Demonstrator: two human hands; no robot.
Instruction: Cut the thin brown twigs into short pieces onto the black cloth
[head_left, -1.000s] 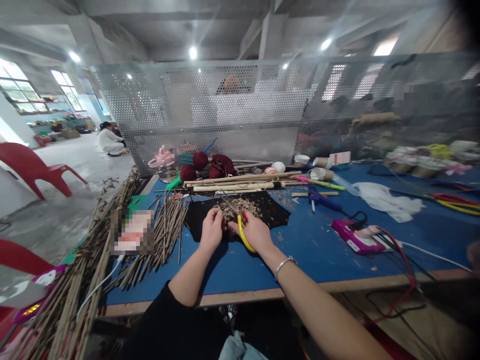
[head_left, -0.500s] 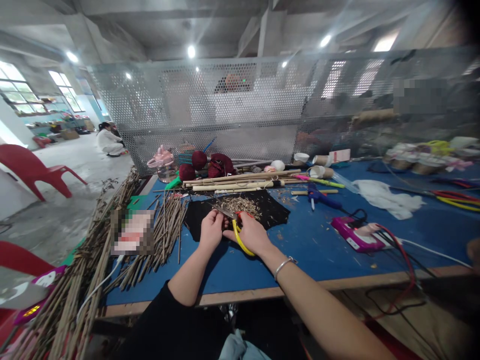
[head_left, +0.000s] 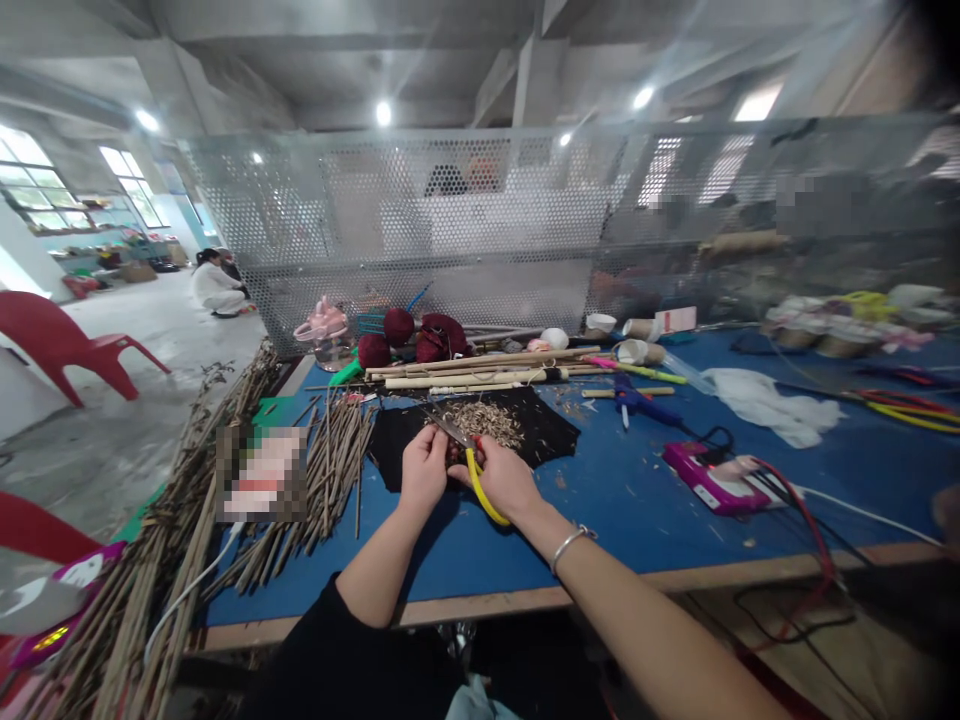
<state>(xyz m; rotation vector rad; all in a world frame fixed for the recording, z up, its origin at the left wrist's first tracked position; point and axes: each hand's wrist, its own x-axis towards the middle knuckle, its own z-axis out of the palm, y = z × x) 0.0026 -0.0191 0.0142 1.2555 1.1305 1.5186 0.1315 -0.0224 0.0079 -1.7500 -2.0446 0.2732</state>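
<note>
My right hand (head_left: 504, 480) is closed on scissors (head_left: 480, 486) with yellow handles; their blades point up and left toward my left fingertips. My left hand (head_left: 425, 463) is pinched just left of the blades, and what it holds is too small to make out. Both hands are over the near edge of a black cloth (head_left: 550, 425). On that cloth, just beyond the hands, lies a pile of small cut pieces (head_left: 491, 422). Thin brown sticks (head_left: 330, 465) lie in a loose heap left of my left hand.
Long bundled stalks (head_left: 161, 540) line the table's left end. Behind the cloth are pale rods (head_left: 465, 379) and dark red yarn balls (head_left: 398, 326). A blue glue gun (head_left: 637, 399) and purple power strip (head_left: 712, 480) with cables lie right. A person (head_left: 217, 285) crouches far left.
The view has shifted slightly. Both hands stay at nearly the same place over the cloth, and the scissors are still in my right hand.
</note>
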